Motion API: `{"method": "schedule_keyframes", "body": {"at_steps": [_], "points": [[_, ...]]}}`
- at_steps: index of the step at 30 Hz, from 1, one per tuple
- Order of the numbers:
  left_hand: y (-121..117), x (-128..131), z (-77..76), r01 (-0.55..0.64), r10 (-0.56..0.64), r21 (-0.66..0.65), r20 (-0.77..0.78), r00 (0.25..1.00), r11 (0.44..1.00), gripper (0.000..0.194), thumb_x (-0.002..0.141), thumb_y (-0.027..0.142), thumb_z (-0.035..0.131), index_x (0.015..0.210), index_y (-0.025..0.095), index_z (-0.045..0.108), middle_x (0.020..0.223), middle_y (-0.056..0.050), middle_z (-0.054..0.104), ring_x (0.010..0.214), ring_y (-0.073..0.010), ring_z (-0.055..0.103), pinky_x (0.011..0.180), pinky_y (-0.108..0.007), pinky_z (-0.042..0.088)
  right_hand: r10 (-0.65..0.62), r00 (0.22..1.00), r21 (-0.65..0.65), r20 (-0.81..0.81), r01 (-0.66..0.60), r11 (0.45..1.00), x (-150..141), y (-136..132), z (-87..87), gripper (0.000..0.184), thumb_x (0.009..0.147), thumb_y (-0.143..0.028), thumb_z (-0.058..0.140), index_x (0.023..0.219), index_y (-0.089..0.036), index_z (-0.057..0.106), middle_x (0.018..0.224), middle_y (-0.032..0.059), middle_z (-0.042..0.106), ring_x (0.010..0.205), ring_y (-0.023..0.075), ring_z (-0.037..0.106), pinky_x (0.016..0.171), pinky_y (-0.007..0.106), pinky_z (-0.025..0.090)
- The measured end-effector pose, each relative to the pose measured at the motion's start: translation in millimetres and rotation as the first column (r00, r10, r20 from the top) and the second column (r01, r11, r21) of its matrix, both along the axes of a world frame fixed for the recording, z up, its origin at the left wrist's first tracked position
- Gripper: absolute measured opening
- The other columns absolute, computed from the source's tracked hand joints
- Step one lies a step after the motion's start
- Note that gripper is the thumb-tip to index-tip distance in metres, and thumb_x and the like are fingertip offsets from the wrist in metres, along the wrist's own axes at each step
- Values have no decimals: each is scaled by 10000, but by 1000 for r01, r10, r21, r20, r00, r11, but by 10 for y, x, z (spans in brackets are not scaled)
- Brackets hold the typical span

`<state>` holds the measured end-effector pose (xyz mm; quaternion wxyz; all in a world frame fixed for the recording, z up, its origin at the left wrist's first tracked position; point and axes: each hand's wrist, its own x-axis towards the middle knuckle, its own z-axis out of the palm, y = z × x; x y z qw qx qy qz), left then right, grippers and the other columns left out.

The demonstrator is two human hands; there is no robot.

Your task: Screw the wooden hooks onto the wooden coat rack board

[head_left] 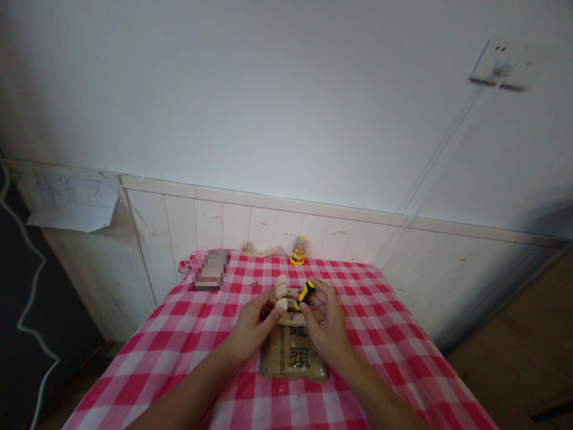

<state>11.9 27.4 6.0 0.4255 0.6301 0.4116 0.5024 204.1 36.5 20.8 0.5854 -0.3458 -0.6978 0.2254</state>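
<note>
My right hand [326, 313] is closed round a small yellow and black screwdriver [307, 292], which tilts down to the left toward a pale wooden piece. My left hand [258, 316] grips that wooden piece [281, 288] at its left side, fingers and thumb closed on it. The piece has curved, light-coloured parts; its full shape is partly hidden by my hands. Beneath it lies a brown, shiny package [293, 355] with dark printed characters. The screwdriver's tip is too small to make out.
A red and white checked cloth [215, 358] covers the table. Toward the wall stand a yellow-capped clear bottle [298, 251] and a curved wooden strip [259, 251]. A blurred-out flat object [212, 270] lies back left, with a small metal item [254, 283] near it. A cable runs from a wall socket [508, 64].
</note>
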Motion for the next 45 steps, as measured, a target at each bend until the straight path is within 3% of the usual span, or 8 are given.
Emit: {"method": "schedule_keyframes", "body": {"at_steps": [20, 41, 45], "points": [[-8, 13, 35, 12, -12, -11, 11, 1000, 1000, 417, 920, 600, 622, 870, 185, 617, 777, -9, 653, 700, -184, 591, 630, -269, 411, -126, 988, 50, 88, 122, 991, 31, 37, -31, 450, 924, -241, 693, 1356, -273, 574, 1190, 96, 735, 1013, 236, 754, 881, 392, 638], [3, 12, 4, 10, -10, -13, 9, 1000, 1000, 399, 925, 580, 623, 891, 182, 627, 786, -18, 660, 708, -189, 605, 633, -272, 430, -124, 990, 64, 60, 120, 991, 25, 40, -14, 450, 909, -238, 719, 1336, -295, 589, 1118, 71, 750, 935, 226, 767, 787, 364, 662], [10, 5, -18, 10, -10, -9, -8, 1000, 1000, 374, 938, 553, 613, 907, 180, 627, 799, -21, 664, 717, -191, 606, 645, -277, 429, -81, 994, 62, 69, 77, 995, 21, 13, -30, 464, 927, -197, 671, 1367, -298, 562, 1186, 85, 738, 1017, 232, 768, 852, 384, 662]]}}
